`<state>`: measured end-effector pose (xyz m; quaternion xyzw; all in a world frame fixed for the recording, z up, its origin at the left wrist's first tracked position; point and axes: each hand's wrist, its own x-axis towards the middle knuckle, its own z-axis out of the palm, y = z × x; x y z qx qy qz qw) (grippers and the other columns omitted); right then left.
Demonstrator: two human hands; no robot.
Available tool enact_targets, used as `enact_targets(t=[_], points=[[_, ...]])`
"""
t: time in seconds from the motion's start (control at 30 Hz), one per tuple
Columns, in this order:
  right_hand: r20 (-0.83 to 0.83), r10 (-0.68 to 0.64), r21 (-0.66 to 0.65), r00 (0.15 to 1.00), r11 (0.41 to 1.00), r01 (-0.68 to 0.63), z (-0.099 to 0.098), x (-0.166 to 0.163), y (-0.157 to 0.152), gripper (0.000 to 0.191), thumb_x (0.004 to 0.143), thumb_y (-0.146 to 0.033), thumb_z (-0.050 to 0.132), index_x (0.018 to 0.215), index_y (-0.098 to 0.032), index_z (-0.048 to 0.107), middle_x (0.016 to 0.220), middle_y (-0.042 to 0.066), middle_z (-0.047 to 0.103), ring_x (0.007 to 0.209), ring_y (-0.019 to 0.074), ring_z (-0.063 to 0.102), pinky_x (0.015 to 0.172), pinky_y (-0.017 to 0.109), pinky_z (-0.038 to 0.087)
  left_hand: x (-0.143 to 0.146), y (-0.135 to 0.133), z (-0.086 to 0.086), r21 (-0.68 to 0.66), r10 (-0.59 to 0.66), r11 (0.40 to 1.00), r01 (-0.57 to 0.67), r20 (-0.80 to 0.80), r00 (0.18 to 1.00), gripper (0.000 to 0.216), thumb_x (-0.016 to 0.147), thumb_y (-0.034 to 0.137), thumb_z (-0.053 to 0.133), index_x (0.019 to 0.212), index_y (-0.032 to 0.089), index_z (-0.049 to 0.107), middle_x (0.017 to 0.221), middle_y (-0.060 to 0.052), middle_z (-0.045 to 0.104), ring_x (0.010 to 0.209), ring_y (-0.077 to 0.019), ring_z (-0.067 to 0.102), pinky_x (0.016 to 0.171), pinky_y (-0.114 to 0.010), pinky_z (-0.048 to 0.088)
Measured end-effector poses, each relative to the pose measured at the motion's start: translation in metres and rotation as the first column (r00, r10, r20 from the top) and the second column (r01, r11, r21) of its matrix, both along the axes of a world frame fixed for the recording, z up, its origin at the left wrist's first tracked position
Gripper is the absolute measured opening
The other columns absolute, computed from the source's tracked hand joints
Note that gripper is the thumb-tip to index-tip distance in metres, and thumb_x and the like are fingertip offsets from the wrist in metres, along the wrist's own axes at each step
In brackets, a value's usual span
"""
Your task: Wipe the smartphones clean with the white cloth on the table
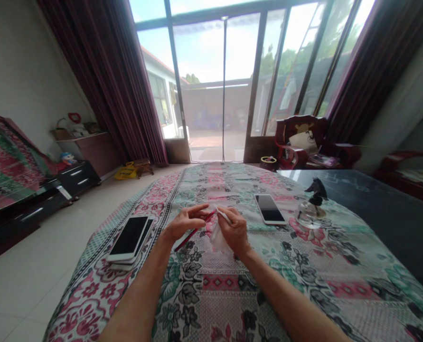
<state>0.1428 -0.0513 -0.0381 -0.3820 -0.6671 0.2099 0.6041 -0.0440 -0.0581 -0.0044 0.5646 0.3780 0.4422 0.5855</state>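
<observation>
Over the middle of the floral-patterned cloth (232, 294) covering the worktop, the left hand (184, 223) pinches a slim red pencil-like stick (192, 233) between thumb and fingertips. The right hand (234, 230) has its grip pressed around a crumpled white tissue (218, 240) and what looks like a thin white rod (223, 216). Glossy flat phones lie either side: stacked phones (129, 240) left, a single phone (269, 209) right.

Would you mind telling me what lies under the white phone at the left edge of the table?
The white phone rests on another flat device, only its edges showing; below that is the floral cloth. Its face is covered.
</observation>
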Motion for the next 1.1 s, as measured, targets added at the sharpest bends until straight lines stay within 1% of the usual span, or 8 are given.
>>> enact_targets(t=[0.17, 0.33, 0.43, 0.6, 0.7, 0.83, 0.97, 1.1], points=[[0.068, -0.052, -0.052, 0.996, 0.997, 0.056, -0.011, 0.004, 0.012, 0.024, 0.083, -0.026, 0.054, 0.096, -0.022, 0.074, 0.085, 0.005, 0.069, 0.079, 0.0173, 0.063, 0.077, 0.029, 0.049, 0.001, 0.008, -0.002, 0.013, 0.251, 0.966, -0.258, -0.272, 0.929, 0.077, 0.064, 0.034, 0.076, 0.134, 0.012, 0.052, 0.101, -0.009, 0.071, 0.086, -0.0222, 0.065, 0.077, -0.031, 0.046], [0.080, -0.092, -0.051, 0.993, 0.994, 0.096, -0.013, 0.008, 0.017, 0.025, 0.083, -0.027, 0.053, 0.095, -0.022, 0.073, 0.085, 0.005, 0.069, 0.079, 0.0175, 0.063, 0.076, 0.029, 0.048, 0.005, 0.012, -0.008, 0.243, 0.491, 0.851, -0.466, -0.683, 0.540, 0.080, 0.060, 0.047, 0.079, 0.130, 0.016, 0.057, 0.097, -0.011, 0.072, 0.097, -0.0322, 0.063, 0.083, -0.035, 0.044], [0.076, -0.108, -0.055, 0.991, 0.992, 0.113, -0.013, 0.011, 0.019, 0.025, 0.084, -0.029, 0.053, 0.095, -0.022, 0.073, 0.084, 0.005, 0.069, 0.078, 0.0174, 0.062, 0.076, 0.029, 0.048, 0.006, 0.012, -0.014, 0.308, 0.513, 0.830, -0.464, -0.747, 0.422, 0.072, 0.066, 0.049, 0.074, 0.128, 0.017, 0.056, 0.108, -0.016, 0.068, 0.106, -0.0365, 0.060, 0.088, -0.039, 0.042], [0.076, -0.112, -0.052, 0.991, 0.992, 0.117, -0.012, 0.011, 0.018, 0.025, 0.084, -0.031, 0.053, 0.094, -0.022, 0.073, 0.082, 0.004, 0.069, 0.077, 0.0173, 0.062, 0.075, 0.028, 0.048, 0.006, 0.015, -0.020, 0.321, 0.589, 0.773, -0.547, -0.684, 0.431, 0.067, 0.068, 0.046, 0.071, 0.125, 0.012, 0.056, 0.134, -0.021, 0.051, 0.124, -0.0380, 0.047, 0.098, -0.039, 0.039], [0.072, -0.123, -0.060, 0.990, 0.990, 0.127, -0.011, 0.013, 0.019, 0.026, 0.084, -0.032, 0.052, 0.093, -0.021, 0.073, 0.081, 0.004, 0.068, 0.075, 0.0171, 0.062, 0.073, 0.028, 0.047, 0.003, 0.017, -0.015, 0.165, 0.553, 0.794, -0.585, -0.596, 0.582, 0.074, 0.072, 0.046, 0.066, 0.134, 0.011, 0.047, 0.141, -0.021, 0.044, 0.122, -0.0367, 0.050, 0.089, -0.038, 0.047], [0.064, -0.172, -0.071, 0.983, 0.982, 0.177, -0.011, 0.022, 0.025, 0.028, 0.084, -0.035, 0.051, 0.093, -0.019, 0.073, 0.084, 0.005, 0.068, 0.079, 0.0184, 0.062, 0.075, 0.029, 0.047, -0.011, 0.015, -0.015, 0.167, 0.363, 0.929, -0.330, -0.583, 0.727, 0.067, 0.070, 0.022, 0.059, 0.136, 0.015, 0.048, 0.143, -0.015, 0.045, 0.122, -0.0325, 0.052, 0.096, -0.040, 0.046], [0.042, -0.202, -0.079, 0.978, 0.976, 0.205, -0.017, 0.029, 0.033, 0.028, 0.083, -0.036, 0.052, 0.092, -0.021, 0.073, 0.090, 0.005, 0.070, 0.085, 0.0201, 0.064, 0.080, 0.031, 0.048, -0.025, 0.011, -0.026, 0.282, 0.186, 0.958, 0.056, -0.757, 0.627, 0.085, 0.054, 0.006, 0.060, 0.136, 0.023, 0.049, 0.154, -0.008, 0.031, 0.142, -0.0317, 0.025, 0.115, -0.043, 0.022], [0.033, -0.206, -0.095, 0.978, 0.973, 0.209, -0.020, 0.030, 0.035, 0.029, 0.082, -0.038, 0.052, 0.092, -0.021, 0.073, 0.091, 0.006, 0.071, 0.086, 0.0204, 0.064, 0.081, 0.031, 0.048, -0.020, 0.010, -0.031, 0.290, 0.156, 0.945, 0.152, -0.807, 0.570, 0.093, 0.053, 0.014, 0.069, 0.141, 0.020, 0.042, 0.155, -0.013, 0.026, 0.142, -0.0376, 0.019, 0.115, -0.048, 0.019]])
